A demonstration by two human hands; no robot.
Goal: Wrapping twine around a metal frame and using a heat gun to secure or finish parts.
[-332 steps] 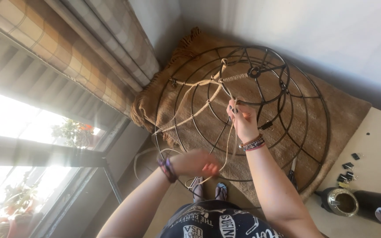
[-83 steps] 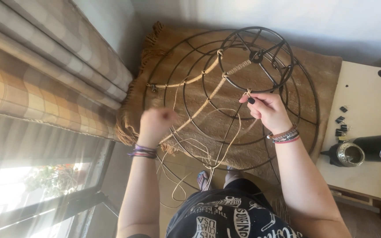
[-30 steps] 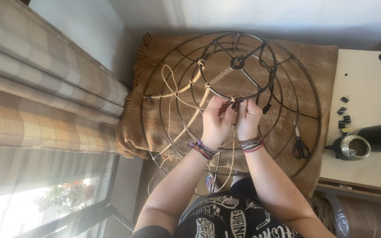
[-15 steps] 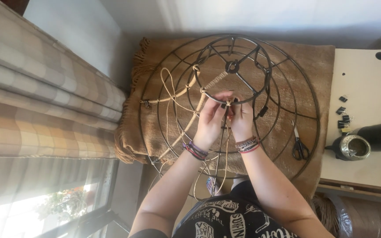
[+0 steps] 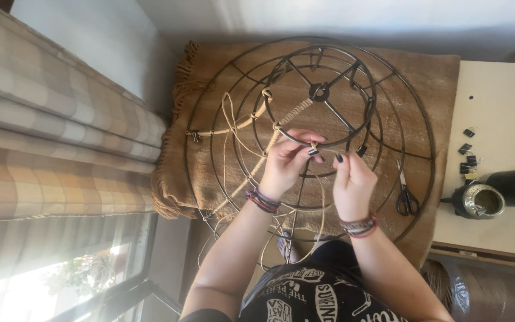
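A checked curtain (image 5: 49,149) fills the left side, with a bright window (image 5: 61,280) below it. In the middle lies a brown fringed blanket (image 5: 424,89), and on it rests a big round wire frame (image 5: 415,125) — dark metal rings, one inside another, joined by spokes that meet at a small hub near the top. Two of the spokes on the left are wrapped in pale cord (image 5: 242,122), knotted where they cross the rings; loose loops of the same cord trail down past the frame's lower edge toward the person's lap.

To the right stands a cream table (image 5: 496,89) carrying a round metal cup (image 5: 478,201) and a scatter of black clips (image 5: 467,156). Scissors (image 5: 406,197) lie on the blanket inside the frame's outer ring.

The left hand (image 5: 287,161) is pinched shut on the cord at an inner ring, where a small knot sits. The right hand (image 5: 353,182) is just beside it — fingers curled loosely, a strand running by them; whether it grips that strand I cannot tell.
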